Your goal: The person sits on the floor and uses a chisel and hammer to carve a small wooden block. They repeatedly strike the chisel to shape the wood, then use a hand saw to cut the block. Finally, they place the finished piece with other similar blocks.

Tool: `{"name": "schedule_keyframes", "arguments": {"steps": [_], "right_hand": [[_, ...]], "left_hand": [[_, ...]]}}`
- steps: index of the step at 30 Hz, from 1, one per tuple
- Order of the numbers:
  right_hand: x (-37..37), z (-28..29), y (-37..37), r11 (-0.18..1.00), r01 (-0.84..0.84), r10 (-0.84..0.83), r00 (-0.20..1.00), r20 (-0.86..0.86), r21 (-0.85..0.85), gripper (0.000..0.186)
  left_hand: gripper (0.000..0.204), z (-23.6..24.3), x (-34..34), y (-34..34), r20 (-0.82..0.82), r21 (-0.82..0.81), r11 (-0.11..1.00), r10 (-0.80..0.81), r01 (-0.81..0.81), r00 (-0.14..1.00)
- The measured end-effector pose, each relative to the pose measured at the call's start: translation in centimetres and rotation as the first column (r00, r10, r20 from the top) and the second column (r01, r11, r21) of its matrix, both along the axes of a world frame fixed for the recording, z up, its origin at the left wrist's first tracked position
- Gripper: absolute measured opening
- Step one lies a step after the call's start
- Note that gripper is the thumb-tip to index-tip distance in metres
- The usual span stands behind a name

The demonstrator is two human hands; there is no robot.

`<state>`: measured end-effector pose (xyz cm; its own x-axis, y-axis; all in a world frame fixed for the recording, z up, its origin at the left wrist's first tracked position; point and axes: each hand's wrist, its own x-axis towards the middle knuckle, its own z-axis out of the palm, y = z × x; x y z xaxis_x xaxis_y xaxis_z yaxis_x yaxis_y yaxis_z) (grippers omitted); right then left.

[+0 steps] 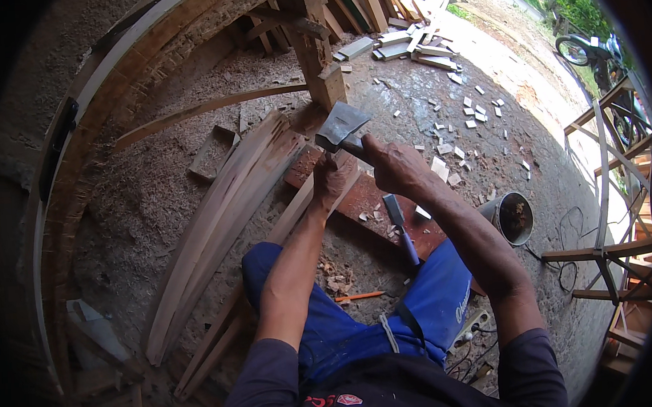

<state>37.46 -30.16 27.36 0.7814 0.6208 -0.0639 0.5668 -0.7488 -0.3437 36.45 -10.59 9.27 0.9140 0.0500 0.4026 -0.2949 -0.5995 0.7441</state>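
Note:
My right hand (pixel 393 164) grips the handle of a hatchet (pixel 346 122), whose broad grey head is raised in front of me. Just below that head, my left hand (pixel 330 180) is closed in a fist; the hatchet hides what it holds, if anything. Beneath the left hand runs a pale wooden strip (pixel 296 210), lying across a reddish-brown board (pixel 414 232). A chisel (pixel 409 249) with a purple handle rests on that board near my right knee, among small wood chips. Between my legs an orange pencil (pixel 359 296) lies on the ground.
Long curved timbers (pixel 218 223) lie to my left, beside a wooden post (pixel 320 65). Offcuts (pixel 406 47) are piled at the back, and chips are scattered rightward. A bucket (pixel 514 217) stands at right, near cables and a wooden frame (pixel 612 253).

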Motion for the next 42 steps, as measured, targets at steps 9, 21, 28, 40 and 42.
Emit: {"name": "schedule_keyframes", "arguments": {"steps": [9, 21, 28, 40, 42], "right_hand": [[-0.9, 5.9, -0.8, 0.894, -0.164, 0.015, 0.941, 0.339, 0.416, 0.036], [-0.7, 4.4, -0.1, 0.996, -0.086, 0.087, 0.996, 0.037, -0.011, 0.039], [-1.0, 6.4, -0.4, 0.869, -0.185, -0.001, 0.927, 0.376, 0.459, 0.045], [0.1, 5.0, -0.3, 0.925, -0.160, 0.054, 0.953, 0.297, 0.345, 0.046], [-0.2, 4.4, 0.0, 0.941, -0.087, 0.005, 0.970, 0.243, 0.328, 0.039]], "left_hand": [[0.048, -0.4, 0.4, -0.1, -0.102, -0.122, 0.986, 0.105, -0.117, 0.989], [0.032, -1.5, 1.4, 0.6, -0.119, 0.153, 0.983, 0.120, -0.101, 0.986], [0.041, 0.1, 0.1, -0.4, -0.128, -0.102, 0.987, 0.113, -0.126, 0.985], [0.043, -0.6, 1.1, -0.1, -0.286, -0.005, 0.987, 0.155, -0.163, 0.946], [0.040, -0.5, 1.1, -0.1, -0.251, 0.047, 0.985, 0.172, -0.166, 0.953]]}}
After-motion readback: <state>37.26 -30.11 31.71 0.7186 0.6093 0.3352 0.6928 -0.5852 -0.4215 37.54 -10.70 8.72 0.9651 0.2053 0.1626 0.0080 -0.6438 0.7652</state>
